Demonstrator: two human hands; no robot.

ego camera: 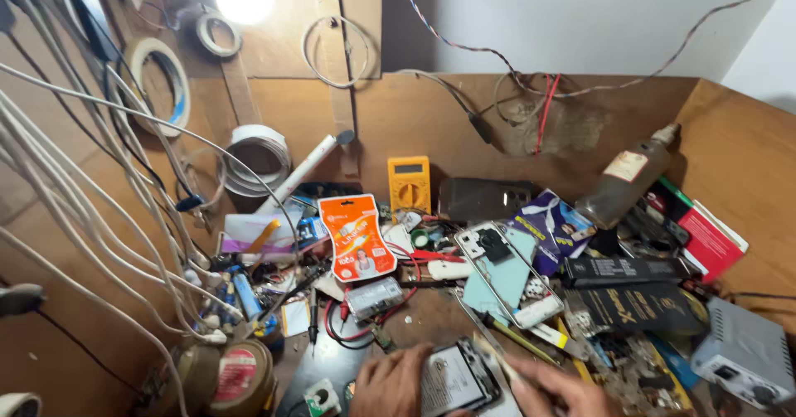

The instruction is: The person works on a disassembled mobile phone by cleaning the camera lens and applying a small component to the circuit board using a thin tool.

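At the bottom edge of the head view my left hand (388,384) grips the left side of an opened phone (458,377) with a pale inner panel. My right hand (557,390) is at the phone's right side and holds a thin yellowish tool (501,361) whose tip touches the phone's upper right edge. Only the fingers and knuckles of both hands show; the wrists are cut off by the frame.
A cluttered wooden bench: yellow multimeter (409,182), orange blister pack (356,238), teal phone back cover (506,273), brown glass bottle (627,181), black boxes (638,304), grey metal box (746,352), round tin (240,375). White cables (91,218) hang at the left, tape rolls (257,158) lean on the wall.
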